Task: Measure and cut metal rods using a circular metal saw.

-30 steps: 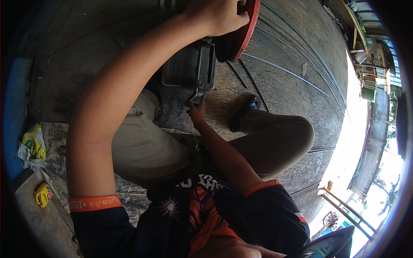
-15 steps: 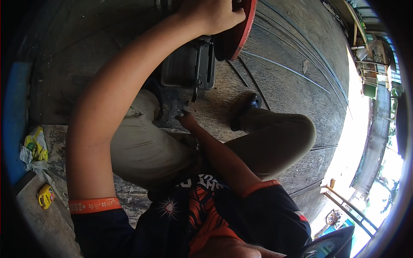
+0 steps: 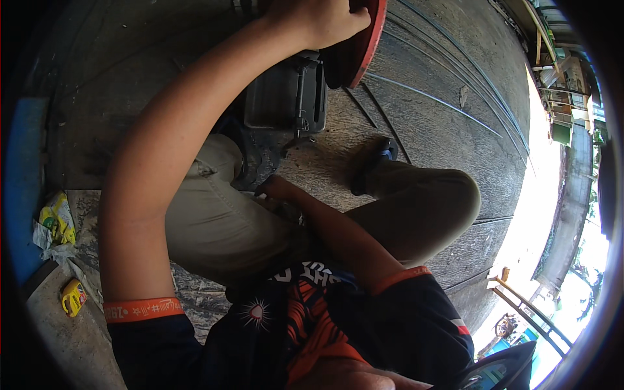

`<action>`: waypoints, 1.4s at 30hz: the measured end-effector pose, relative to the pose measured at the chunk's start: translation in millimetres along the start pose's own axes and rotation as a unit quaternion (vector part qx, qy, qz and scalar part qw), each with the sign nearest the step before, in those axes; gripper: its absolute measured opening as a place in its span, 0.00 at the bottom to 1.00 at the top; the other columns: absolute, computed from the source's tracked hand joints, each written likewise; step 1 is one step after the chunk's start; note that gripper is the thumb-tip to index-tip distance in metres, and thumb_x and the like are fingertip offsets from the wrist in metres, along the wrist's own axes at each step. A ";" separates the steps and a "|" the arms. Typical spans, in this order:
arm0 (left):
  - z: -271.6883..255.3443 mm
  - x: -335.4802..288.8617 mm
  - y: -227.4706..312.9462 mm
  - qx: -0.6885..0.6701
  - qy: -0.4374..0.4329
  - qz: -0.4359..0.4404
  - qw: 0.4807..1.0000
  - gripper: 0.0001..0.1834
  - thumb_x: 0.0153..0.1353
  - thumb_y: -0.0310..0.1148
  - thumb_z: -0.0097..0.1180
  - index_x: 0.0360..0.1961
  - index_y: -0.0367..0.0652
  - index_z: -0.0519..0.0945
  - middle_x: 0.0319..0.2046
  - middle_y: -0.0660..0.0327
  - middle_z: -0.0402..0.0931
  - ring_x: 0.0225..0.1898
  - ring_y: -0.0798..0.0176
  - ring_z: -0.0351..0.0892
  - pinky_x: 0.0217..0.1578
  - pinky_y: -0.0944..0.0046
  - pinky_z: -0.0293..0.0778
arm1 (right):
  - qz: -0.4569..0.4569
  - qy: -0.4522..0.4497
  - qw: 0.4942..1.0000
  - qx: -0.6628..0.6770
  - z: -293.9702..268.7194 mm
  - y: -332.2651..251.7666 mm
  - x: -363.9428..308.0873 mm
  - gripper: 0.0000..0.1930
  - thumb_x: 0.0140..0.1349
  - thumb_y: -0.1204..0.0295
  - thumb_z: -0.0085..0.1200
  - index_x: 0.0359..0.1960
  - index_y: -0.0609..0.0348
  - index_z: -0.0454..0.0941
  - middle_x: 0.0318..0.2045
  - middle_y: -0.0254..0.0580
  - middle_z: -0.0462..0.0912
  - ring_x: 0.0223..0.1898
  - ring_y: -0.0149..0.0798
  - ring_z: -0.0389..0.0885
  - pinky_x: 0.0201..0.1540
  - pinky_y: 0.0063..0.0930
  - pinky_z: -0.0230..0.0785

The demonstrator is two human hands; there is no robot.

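Observation:
At the top of the view, my left hand (image 3: 318,23) is closed at the upper part of a cut-off saw, beside its round red-edged guard (image 3: 366,55). Its fingertips and whatever grip lies under them are hidden. Below sits the saw's dark metal base (image 3: 273,101), with a clamp screw rod (image 3: 299,97) along its right side. Between my knees, my right hand (image 3: 279,188) is low and curled, just short of the screw's near end and a dark, shadowed piece (image 3: 257,162). Whether something lies in those fingers is too dark to make out.
Long thin metal rods (image 3: 468,84) stretch over the worn floor at the right, and two short dark bars (image 3: 383,120) lie near my sandalled foot (image 3: 377,159). A yellow bottle (image 3: 73,298) and a crumpled yellow packet (image 3: 58,218) are at the left.
My right hand has drawn back toward me and slightly left, away from the near end of the clamp screw. My left hand and the saw have hardly moved.

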State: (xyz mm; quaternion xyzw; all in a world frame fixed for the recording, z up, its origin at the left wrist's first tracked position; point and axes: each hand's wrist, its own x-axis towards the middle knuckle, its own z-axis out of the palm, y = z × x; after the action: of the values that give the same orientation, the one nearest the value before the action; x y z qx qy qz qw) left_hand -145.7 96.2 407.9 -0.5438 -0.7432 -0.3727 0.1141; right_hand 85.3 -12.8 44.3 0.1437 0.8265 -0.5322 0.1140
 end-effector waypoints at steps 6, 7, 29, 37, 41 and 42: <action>-0.7 -1.0 2.3 -0.013 -0.014 -0.015 1.000 0.18 0.47 0.34 0.59 0.36 0.31 0.77 0.53 0.37 0.66 0.50 0.41 0.72 0.48 0.55 0.71 | 0.186 0.058 0.960 0.200 -0.4 -15.5 5.4 0.34 0.52 0.73 0.51 0.62 0.71 0.54 0.42 0.62 0.76 0.47 0.50 0.76 0.46 0.34 0.68; 0.8 1.1 2.9 -0.011 -0.003 -0.004 1.000 0.18 0.47 0.34 0.59 0.36 0.31 0.77 0.53 0.37 0.66 0.50 0.41 0.72 0.48 0.55 0.71 | 0.171 0.217 0.944 0.180 -5.9 -14.0 7.3 0.35 0.52 0.74 0.50 0.62 0.71 0.52 0.40 0.62 0.77 0.43 0.50 0.77 0.45 0.35 0.69; 0.6 3.8 9.9 -0.018 -0.022 -0.024 0.999 0.17 0.47 0.35 0.59 0.35 0.33 0.77 0.54 0.40 0.66 0.51 0.43 0.73 0.48 0.56 0.71 | 0.219 0.331 0.863 0.311 -18.3 0.4 11.0 0.41 0.56 0.70 0.49 0.66 0.60 0.35 0.46 0.51 0.75 0.38 0.43 0.78 0.39 0.40 0.69; 0.2 -1.9 2.7 0.002 -0.006 -0.015 1.000 0.18 0.48 0.35 0.59 0.36 0.32 0.77 0.55 0.39 0.65 0.52 0.43 0.71 0.49 0.55 0.71 | 0.283 0.219 0.639 0.681 -56.4 7.3 21.4 0.14 0.58 0.66 0.48 0.45 0.56 0.67 0.40 0.41 0.73 0.40 0.39 0.74 0.40 0.35 0.66; -4.0 0.8 9.6 -0.020 -0.017 -0.016 1.000 0.18 0.48 0.35 0.59 0.36 0.32 0.77 0.55 0.39 0.65 0.52 0.43 0.71 0.49 0.55 0.71 | 0.255 0.153 0.483 0.824 -54.3 56.6 28.3 0.13 0.57 0.65 0.48 0.40 0.59 0.70 0.35 0.42 0.74 0.36 0.41 0.74 0.39 0.35 0.68; -2.7 1.4 8.6 -0.017 -0.012 -0.016 1.000 0.18 0.48 0.35 0.59 0.36 0.32 0.77 0.55 0.39 0.65 0.52 0.43 0.72 0.49 0.56 0.71 | 0.255 0.152 0.483 0.824 -49.9 61.9 29.4 0.13 0.57 0.65 0.48 0.40 0.59 0.70 0.35 0.42 0.74 0.36 0.41 0.74 0.39 0.35 0.68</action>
State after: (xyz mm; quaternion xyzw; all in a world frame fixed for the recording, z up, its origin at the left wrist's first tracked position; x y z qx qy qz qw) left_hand -139.1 96.5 414.3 -0.5383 -0.7466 -0.3803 0.0906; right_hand 78.3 60.4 2.1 0.4550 -0.0580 -0.8870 -0.0529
